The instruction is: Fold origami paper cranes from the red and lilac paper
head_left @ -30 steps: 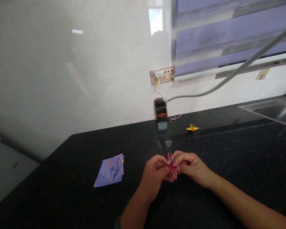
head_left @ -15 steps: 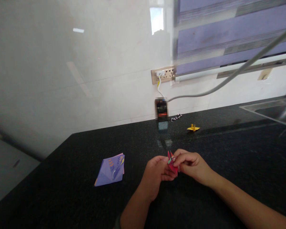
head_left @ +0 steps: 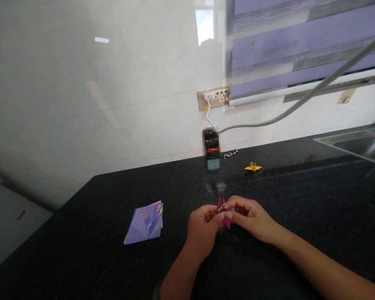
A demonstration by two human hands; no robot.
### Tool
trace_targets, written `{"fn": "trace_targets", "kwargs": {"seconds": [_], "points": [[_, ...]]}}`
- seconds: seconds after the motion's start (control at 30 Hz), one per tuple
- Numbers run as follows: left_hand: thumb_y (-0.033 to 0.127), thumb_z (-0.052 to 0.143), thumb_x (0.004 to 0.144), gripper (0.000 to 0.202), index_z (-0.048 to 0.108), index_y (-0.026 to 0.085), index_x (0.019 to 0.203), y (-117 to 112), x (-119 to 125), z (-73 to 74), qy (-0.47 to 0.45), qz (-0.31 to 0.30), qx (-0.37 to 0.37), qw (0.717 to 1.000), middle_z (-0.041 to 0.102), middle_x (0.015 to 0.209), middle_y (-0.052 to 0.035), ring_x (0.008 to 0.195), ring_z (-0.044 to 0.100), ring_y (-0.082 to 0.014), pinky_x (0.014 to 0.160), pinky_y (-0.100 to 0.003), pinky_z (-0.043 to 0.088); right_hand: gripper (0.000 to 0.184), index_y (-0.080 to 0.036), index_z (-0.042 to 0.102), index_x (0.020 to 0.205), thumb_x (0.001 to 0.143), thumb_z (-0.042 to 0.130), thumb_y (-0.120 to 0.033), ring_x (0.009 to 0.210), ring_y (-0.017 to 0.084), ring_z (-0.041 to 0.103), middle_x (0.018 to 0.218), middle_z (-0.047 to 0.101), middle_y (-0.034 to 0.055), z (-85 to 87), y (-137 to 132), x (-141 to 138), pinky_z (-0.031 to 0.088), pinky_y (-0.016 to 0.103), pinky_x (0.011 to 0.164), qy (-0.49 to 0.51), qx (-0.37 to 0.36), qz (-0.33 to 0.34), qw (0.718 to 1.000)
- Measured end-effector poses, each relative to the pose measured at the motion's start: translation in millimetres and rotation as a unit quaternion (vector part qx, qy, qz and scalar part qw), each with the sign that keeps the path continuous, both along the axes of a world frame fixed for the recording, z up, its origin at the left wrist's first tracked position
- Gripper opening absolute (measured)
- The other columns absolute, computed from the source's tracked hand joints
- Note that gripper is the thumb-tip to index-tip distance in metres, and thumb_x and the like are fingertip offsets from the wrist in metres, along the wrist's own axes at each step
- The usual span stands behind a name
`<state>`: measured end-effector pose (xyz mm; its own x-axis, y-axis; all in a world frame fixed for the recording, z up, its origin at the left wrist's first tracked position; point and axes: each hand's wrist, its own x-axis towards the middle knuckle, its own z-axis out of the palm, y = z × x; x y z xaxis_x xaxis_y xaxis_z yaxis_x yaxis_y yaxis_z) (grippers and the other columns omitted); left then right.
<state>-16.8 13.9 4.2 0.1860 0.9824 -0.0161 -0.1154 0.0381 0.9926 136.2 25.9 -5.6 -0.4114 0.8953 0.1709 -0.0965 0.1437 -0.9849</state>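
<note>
Nearby, purple fold (head_left: 145, 223) — left hand (head_left: 203, 231), right hand (head_left: 253, 216) in pinch on red origami (head_left: 222, 207).

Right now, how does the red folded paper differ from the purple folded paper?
The red folded paper is pinched between the left hand and right hand; the purple folded paper lies flat on the counter, untouched. The red one looks smaller and tightly bunched; the purple one is a broad, flat kite shape. Both carry printed patterns.

A home kitchen: a speckled black stone tabletop (head_left: 112, 266) meets a glossy white tiled wall (head_left: 81, 104) with a beige socket strip (head_left: 213, 98) and a steel sink rim (head_left: 350, 139).
</note>
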Motion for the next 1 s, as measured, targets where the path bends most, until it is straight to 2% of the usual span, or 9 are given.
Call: {"fn": "trace_targets", "kwargs": {"seconds": [0.23,0.37,0.67,0.87,1.0], "points": [[0.022,0.059,0.069,0.014,0.065,0.013,0.077,-1.0,1.0,-0.5,0.042,0.012,0.022,0.999,0.066,0.069,-0.0044,0.059,0.058,-0.0137,0.057,-0.024,0.045,0.014,-0.015,0.059,0.074,0.073,0.060,-0.028,0.068,0.014,0.056,0.074,0.058,0.0024,-4.2,2.2,2.6,0.045,0.027,0.065,-0.032,0.026,-0.026,0.999],[0.023,0.059,0.069,0.012,0.065,0.013,0.073,-0.3,1.2,-3.9,0.064,0.022,0.040,0.997,0.062,0.060,-0.0026,0.054,0.054,-0.0125,0.053,-0.023,0.043,0.013,-0.014,0.059,0.070,0.073,0.060,-0.027,0.069,0.014,0.056,0.074,0.059,0.0024,-3.5,1.7,2.9,0.044,0.027,0.065,-0.036,0.029,-0.026,0.999],[0.023,0.057,0.071,0.012,0.060,0.013,0.065,-3.3,0.6,-1.7,0.078,0.007,0.045,0.996,0.059,0.054,-0.0012,0.049,0.052,-0.0107,0.049,-0.021,0.041,0.018,-0.015,0.057,0.071,0.074,0.057,-0.033,0.060,0.013,0.057,0.065,0.062,0.0017,5.5,-6.9,-4.8,0.043,0.025,0.058,-0.004,-0.036,-0.001,0.999],[0.027,0.057,0.071,0.017,0.060,0.012,0.077,0.5,2.2,-3.0,0.029,-0.019,-0.012,0.999,0.064,0.067,-0.0046,0.057,0.057,-0.0126,0.053,-0.022,0.043,0.020,-0.014,0.058,0.064,0.071,0.061,-0.033,0.053,0.009,0.050,0.058,0.056,-0.0007,-3.1,-2.3,-3.3,0.040,0.022,0.051,-0.014,-0.035,-0.061,0.997],[0.027,0.060,0.069,0.015,0.058,0.013,0.068,1.3,1.0,-2.7,0.041,-0.003,-0.010,0.999,0.062,0.059,-0.0025,0.052,0.054,-0.0113,0.050,-0.021,0.041,0.023,-0.015,0.058,0.065,0.072,0.059,-0.036,0.054,0.010,0.050,0.060,0.057,0.0001,-2.4,-2.5,-5.0,0.041,0.022,0.051,-0.022,-0.026,-0.047,0.998]]}}
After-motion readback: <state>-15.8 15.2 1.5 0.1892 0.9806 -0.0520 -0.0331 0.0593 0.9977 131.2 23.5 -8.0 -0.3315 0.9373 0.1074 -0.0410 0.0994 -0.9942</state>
